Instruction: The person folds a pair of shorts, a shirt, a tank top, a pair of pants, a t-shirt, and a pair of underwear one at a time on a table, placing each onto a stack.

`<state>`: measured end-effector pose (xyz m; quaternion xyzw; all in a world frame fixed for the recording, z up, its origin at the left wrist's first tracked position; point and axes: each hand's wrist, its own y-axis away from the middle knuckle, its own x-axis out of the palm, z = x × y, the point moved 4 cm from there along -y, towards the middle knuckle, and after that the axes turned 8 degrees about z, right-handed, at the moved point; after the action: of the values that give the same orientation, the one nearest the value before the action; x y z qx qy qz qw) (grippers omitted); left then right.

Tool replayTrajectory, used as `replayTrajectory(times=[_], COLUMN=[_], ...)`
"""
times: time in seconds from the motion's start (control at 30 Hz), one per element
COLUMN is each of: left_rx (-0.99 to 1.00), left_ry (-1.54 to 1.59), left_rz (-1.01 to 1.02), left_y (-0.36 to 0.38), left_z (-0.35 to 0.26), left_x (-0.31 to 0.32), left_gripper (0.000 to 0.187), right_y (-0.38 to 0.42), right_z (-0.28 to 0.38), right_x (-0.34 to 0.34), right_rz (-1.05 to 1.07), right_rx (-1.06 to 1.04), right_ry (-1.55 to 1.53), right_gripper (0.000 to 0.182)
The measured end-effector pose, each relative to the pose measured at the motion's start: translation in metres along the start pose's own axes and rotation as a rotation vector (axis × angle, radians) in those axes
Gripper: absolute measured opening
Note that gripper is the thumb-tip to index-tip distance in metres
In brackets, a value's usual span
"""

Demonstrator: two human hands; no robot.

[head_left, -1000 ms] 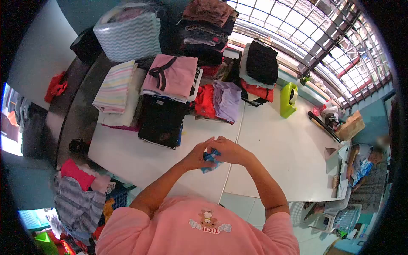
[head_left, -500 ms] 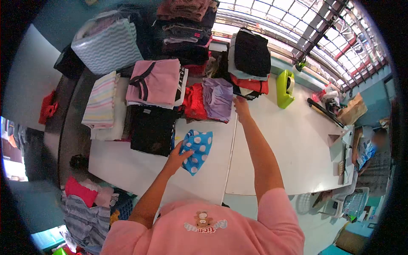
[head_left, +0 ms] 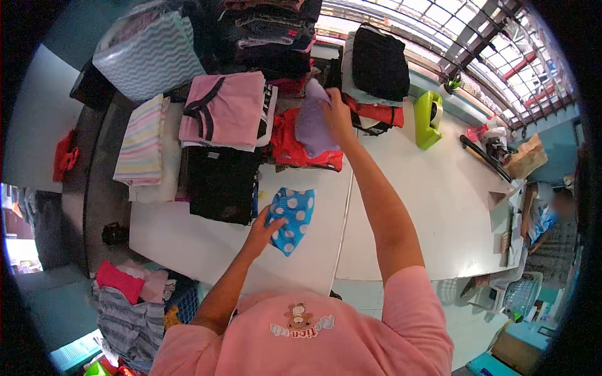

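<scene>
The single head camera looks steeply down from above the person's shoulders onto the white bench (head_left: 407,213), quite near, facing its far edge.

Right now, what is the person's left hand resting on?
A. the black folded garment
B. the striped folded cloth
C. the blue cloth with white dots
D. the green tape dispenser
C: the left hand lies flat on the blue cloth with white dots on the white table, while the right hand grips the purple garment farther back.
</scene>
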<state>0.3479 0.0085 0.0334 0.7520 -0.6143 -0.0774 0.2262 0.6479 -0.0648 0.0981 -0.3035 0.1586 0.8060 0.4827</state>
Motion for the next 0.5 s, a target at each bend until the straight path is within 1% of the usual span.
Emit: replayTrajectory(times=[0.07, 0.1, 0.17, 0.2, 0.23, 0.3, 0.33, 0.4, 0.43, 0.5], left_rx=[-0.042, -0.042, -0.035, -0.034, -0.027, -0.02, -0.049, -0.083, -0.088, -0.093], left_ry=[-0.033, -0.033, 0.051, 0.053, 0.033, 0.014, 0.025, 0.034, 0.035, 0.036], left_rz=[-0.006, -0.007, 0.03, 0.026, 0.02, 0.013, 0.008, 0.002, 0.002, 0.0], left_y=[0.001, 0.001, -0.002, -0.003, -0.002, -0.001, -0.001, 0.001, 0.002, 0.002], left_z=[-0.013, -0.012, -0.005, -0.003, 0.0, 0.003, 0.006, 0.009, 0.01, 0.009], left_x=[0.008, 0.008, 0.008, 0.007, 0.006, 0.004, 0.003, 0.003, 0.003, 0.002], left_gripper=[0.044, 0.044, 0.045, 0.045, 0.045, 0.045, 0.045, 0.045, 0.045, 0.045], right_y=[-0.001, -0.003, -0.008, -0.013, -0.013, -0.01, -0.008, 0.004, 0.015, 0.034], right_z=[0.034, 0.039, 0.046, 0.037, 0.028, -0.002, -0.027, -0.081, -0.081, -0.084], right_x=[-0.012, -0.015, -0.02, -0.015, -0.011, -0.001, 0.014, 0.039, 0.039, 0.038], right_rz=[-0.025, -0.024, -0.061, -0.045, -0.041, -0.066, -0.057, -0.08, -0.079, -0.141], right_rx=[-0.162, -0.162, -0.213, -0.192, -0.194, -0.064, 0.011, 0.136, 0.138, 0.23], right_ry=[-0.229, -0.23, -0.541, -0.743, -0.745, -0.757, -0.768, -0.539, -0.541, -0.419], right_gripper=[0.031, 0.031, 0.032, 0.036, 0.036, 0.037, 0.04, 0.045, 0.045, 0.046])
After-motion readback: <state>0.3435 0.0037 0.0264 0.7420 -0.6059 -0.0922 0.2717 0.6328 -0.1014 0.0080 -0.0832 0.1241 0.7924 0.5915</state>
